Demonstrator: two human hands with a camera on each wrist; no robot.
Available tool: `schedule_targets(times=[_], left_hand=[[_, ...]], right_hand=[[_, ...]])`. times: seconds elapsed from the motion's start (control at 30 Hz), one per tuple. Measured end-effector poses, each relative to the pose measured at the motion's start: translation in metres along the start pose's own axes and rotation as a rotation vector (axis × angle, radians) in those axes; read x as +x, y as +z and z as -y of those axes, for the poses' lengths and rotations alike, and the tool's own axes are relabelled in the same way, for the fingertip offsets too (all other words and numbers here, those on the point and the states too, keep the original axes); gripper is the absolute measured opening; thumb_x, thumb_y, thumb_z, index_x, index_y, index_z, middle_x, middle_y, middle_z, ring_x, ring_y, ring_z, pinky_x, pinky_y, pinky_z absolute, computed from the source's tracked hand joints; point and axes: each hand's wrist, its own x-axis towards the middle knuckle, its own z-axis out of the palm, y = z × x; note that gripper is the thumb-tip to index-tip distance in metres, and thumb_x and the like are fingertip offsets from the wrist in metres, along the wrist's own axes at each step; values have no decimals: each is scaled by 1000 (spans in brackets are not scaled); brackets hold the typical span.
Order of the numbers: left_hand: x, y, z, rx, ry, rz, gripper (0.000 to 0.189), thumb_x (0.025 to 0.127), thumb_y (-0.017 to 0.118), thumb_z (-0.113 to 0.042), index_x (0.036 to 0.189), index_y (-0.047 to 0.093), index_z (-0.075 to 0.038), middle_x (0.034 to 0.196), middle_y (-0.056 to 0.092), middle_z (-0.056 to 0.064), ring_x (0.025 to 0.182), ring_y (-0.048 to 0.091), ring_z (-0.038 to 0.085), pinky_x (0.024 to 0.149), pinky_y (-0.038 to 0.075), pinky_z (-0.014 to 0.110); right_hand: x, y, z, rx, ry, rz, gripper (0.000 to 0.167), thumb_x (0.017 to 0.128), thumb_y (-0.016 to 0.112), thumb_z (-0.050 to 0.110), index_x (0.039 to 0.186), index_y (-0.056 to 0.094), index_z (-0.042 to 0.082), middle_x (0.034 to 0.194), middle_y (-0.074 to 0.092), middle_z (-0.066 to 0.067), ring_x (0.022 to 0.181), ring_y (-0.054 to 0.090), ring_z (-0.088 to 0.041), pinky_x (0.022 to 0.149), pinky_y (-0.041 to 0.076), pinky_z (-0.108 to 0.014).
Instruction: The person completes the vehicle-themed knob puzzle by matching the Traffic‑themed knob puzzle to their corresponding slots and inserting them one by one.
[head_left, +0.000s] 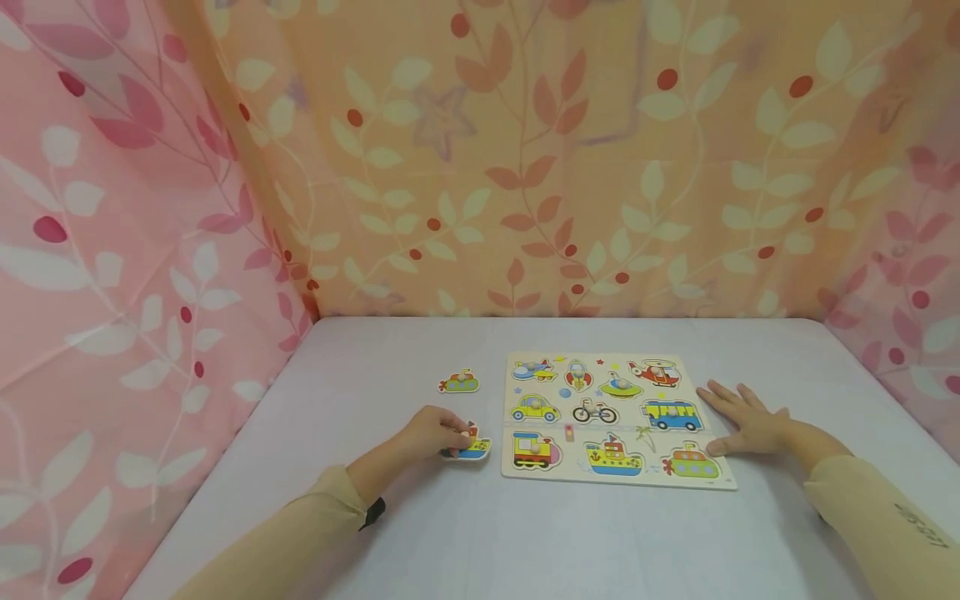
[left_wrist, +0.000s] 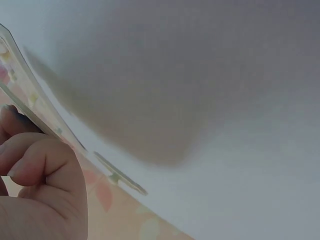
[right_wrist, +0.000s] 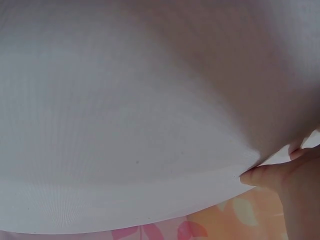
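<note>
In the head view my left hand (head_left: pixel 433 432) pinches a ship puzzle piece (head_left: pixel 477 451), yellow and blue with a red top, just left of the puzzle board (head_left: pixel 465 482). The left wrist view catches that piece edge-on (left_wrist: pixel 24 104) by the curled fingers (left_wrist: pixel 42 162). My right hand (head_left: pixel 753 423) rests with spread fingers along the board's right edge. Beyond the left hand lies a green submarine piece (head_left: pixel 462 383) with a small knob. On the board, the ship picture (head_left: pixel 615 457) and the submarine picture (head_left: pixel 694 463) fill the front row beside a train (head_left: pixel 534 450).
Other vehicles on the board include a bus (head_left: pixel 672 414), a bicycle (head_left: pixel 595 411), a yellow car (head_left: pixel 535 408) and a red helicopter (head_left: pixel 656 373). A white cloth covers the table (head_left: pixel 600 550). Floral curtains (head_left: pixel 480 167) stand behind and at both sides.
</note>
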Motion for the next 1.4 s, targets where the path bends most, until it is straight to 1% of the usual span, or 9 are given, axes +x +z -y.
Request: schedule_targets(times=[0.17,0.3,0.43,0.6,0.73,0.97,1.13,1.27,1.4], left_hand=[[3,8,-4,14,25,30,15,85,75,-14,93,70,-2,66,63,0,62,56,12,59,43,23],[5,21,-6,8,18,45,14,84,75,-14,91,70,-2,66,63,1,61,56,12,57,42,22],[5,31,-11,-5,9,52,13,84,76,-14,89,70,-3,66,63,1,60,55,12,56,41,22],[6,40,-23,-37,4,52,13,84,76,-13,88,68,-3,66,63,2,59,55,12,56,40,22],[7,48,-34,-35,-7,57,13,84,77,-13,87,68,-3,67,63,1,59,55,11,56,40,21],[12,62,-50,-24,-18,79,11,84,77,-13,85,69,-5,64,63,1,57,52,10,50,34,21],[15,71,-61,-20,-24,105,10,83,77,-13,84,70,-7,61,63,1,53,50,9,46,29,20],[16,75,-69,-14,-19,104,9,82,78,-12,83,70,-7,59,62,1,52,49,8,44,29,19],[17,79,-73,6,-6,107,9,82,78,-13,82,71,-8,59,62,0,53,50,8,45,32,19]], right_hand=[[-1,0,-1,-12,1,-1,101,78,74,49,150,20,3,154,6,-29,132,-7,-63,80,-7,-86],[-1,1,0,-21,-5,1,99,79,74,48,149,22,2,153,8,-29,132,-5,-64,80,-5,-87],[0,4,1,-27,-1,7,100,79,73,50,149,21,3,154,8,-29,132,-5,-64,80,-5,-87],[2,3,1,-17,-2,6,102,78,73,52,150,21,3,154,7,-28,132,-7,-63,80,-7,-86],[2,2,0,-3,-7,7,102,77,74,51,150,21,3,154,7,-28,132,-7,-63,80,-9,-86],[1,1,-2,-8,-16,-8,101,79,73,50,152,18,7,155,6,-26,133,-7,-62,80,-8,-86],[0,-1,-1,-21,-7,-2,101,79,73,50,151,18,4,154,6,-28,132,-7,-63,80,-6,-86],[-1,-1,1,-22,5,9,103,78,73,51,151,18,3,154,6,-28,132,-7,-63,80,-6,-86],[0,-1,1,-16,12,10,104,78,73,53,151,18,3,155,5,-28,132,-7,-63,80,-6,-86]])
